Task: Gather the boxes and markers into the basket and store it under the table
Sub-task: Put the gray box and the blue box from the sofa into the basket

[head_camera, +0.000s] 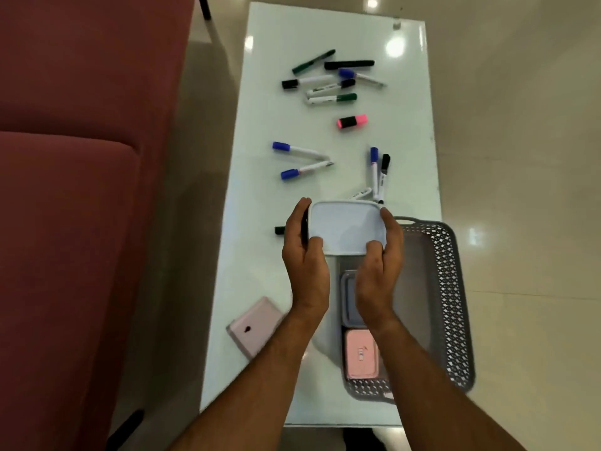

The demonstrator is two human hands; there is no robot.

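Both hands hold a white-lidded box above the table, my left hand on its left end and my right hand on its right end. The grey perforated basket stands at the table's near right and holds a grey box and a pink box. Another pink box lies at the near left edge. Several markers are scattered at the far end, with a pink highlighter, two blue-capped markers and more markers mid-table. A dark marker peeks out beside my left hand.
The white glass table is narrow and runs away from me. A red sofa stands close along its left side. Glossy tiled floor lies to the right.
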